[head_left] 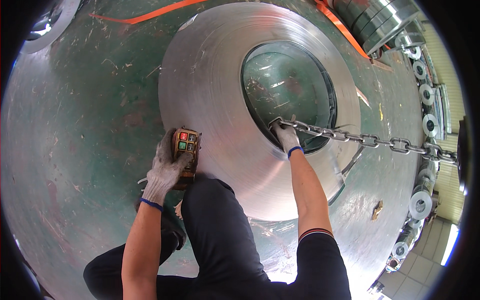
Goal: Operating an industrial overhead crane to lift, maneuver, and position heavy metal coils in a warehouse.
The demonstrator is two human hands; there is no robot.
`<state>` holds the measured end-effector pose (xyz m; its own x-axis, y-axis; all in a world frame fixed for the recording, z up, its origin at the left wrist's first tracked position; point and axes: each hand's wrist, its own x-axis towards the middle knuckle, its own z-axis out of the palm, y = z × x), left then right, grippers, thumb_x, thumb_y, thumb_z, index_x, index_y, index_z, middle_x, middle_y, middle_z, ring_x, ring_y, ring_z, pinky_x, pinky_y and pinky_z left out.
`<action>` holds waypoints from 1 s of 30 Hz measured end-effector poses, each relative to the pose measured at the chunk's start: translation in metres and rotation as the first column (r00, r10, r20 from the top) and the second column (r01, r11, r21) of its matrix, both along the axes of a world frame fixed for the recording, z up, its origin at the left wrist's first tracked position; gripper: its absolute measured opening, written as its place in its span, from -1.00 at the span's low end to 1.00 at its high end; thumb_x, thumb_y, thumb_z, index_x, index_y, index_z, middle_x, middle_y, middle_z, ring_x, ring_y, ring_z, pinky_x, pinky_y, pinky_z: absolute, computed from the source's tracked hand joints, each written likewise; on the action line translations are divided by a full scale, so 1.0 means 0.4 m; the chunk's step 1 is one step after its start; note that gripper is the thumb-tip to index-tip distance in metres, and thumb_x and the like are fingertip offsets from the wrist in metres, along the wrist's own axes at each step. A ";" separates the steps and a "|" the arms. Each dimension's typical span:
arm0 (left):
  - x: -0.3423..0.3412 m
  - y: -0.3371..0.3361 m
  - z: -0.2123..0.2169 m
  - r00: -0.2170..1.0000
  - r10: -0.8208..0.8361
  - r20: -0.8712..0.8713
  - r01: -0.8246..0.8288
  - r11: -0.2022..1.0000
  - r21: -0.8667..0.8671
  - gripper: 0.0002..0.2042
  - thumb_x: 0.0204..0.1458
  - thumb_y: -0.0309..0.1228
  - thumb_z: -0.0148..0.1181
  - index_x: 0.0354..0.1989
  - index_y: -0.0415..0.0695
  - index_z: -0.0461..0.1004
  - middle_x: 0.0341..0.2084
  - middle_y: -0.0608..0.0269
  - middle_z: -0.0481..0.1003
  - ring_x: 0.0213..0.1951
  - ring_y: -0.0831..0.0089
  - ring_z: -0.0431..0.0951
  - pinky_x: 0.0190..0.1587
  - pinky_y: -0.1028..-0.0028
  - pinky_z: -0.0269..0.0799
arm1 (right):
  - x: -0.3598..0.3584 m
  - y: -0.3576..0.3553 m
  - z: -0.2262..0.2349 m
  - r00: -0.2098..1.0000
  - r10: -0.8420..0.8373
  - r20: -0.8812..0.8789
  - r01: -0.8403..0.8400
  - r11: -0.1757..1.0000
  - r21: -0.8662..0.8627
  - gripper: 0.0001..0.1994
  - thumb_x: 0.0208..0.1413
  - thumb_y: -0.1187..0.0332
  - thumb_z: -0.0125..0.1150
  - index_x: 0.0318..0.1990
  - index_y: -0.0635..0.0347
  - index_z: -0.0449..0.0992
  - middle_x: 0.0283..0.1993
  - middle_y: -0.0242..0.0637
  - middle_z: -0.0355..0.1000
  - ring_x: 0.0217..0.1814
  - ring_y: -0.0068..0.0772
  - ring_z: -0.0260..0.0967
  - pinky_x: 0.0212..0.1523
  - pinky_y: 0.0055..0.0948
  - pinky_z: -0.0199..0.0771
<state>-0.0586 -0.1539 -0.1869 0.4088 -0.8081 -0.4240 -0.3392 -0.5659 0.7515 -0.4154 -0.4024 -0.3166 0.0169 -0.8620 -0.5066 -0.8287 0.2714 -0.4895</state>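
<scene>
My left hand (166, 163), in a grey work glove with a blue cuff, is wrapped round a crane remote control (187, 150) with red, green and dark buttons; its thumb lies on the lower buttons. A wide coil of metal strip (210, 85) lies flat in front of me. My right hand (285, 136), gloved too, reaches to the near inner edge of the coil's round opening. It grips the end of a steel chain (345, 135), which runs off to the right. The fingertips are partly hidden by the chain's end and the coil's edge.
Orange straps (150, 12) lie on the green floor (75, 125) beyond the coil. More metal coils (380, 20) stand at the far right, and a row of smaller coils (420, 205) lines the right side. A small brown scrap (377, 210) lies on the floor at right.
</scene>
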 end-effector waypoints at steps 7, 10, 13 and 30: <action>-0.084 -0.071 0.023 0.986 -0.073 -0.152 0.048 0.986 -0.162 -0.21 0.07 -0.24 0.34 0.49 -0.04 0.12 0.32 -0.09 0.31 0.33 -0.04 0.36 0.37 0.14 0.29 | -0.373 -0.185 -0.123 0.552 0.516 -0.655 -0.479 0.839 0.257 -0.48 0.45 -0.04 -0.37 0.35 -0.17 0.39 0.45 -0.41 0.33 0.61 -0.29 0.01 0.33 0.74 -1.00; -0.042 -0.036 -0.001 0.995 -0.045 -0.087 0.037 0.996 -0.086 -0.22 0.07 -0.21 0.35 0.48 -0.04 0.15 0.31 -0.12 0.31 0.33 -0.06 0.36 0.36 0.14 0.29 | -0.189 -0.106 -0.096 0.806 0.432 -0.404 -0.370 0.901 0.226 -0.47 0.40 -0.06 -0.23 0.34 -0.04 0.42 0.40 -0.28 0.38 0.53 -0.24 0.16 0.52 0.15 -0.36; 0.001 0.003 -0.033 0.999 -0.019 -0.039 0.017 0.998 -0.067 -0.22 0.06 -0.20 0.35 0.47 -0.05 0.15 0.29 -0.13 0.32 0.33 -0.08 0.35 0.36 0.13 0.29 | -0.020 0.001 0.033 0.991 -0.062 -0.122 0.054 0.996 -0.065 -0.42 0.24 -0.10 0.15 0.20 0.16 0.54 0.27 -0.11 0.50 0.30 -0.08 0.44 0.30 -0.14 0.40; -0.022 -0.016 0.010 0.991 0.038 -0.126 -0.041 0.999 -0.025 -0.28 -0.02 -0.08 0.34 0.36 0.06 0.29 0.20 -0.12 0.42 0.28 -0.06 0.39 0.28 0.12 0.36 | -0.084 -0.029 0.007 0.687 0.565 -0.456 -0.547 0.816 0.187 -0.55 0.21 0.07 0.11 -0.10 0.37 0.61 0.05 0.35 0.50 0.19 0.33 0.43 0.18 0.00 0.44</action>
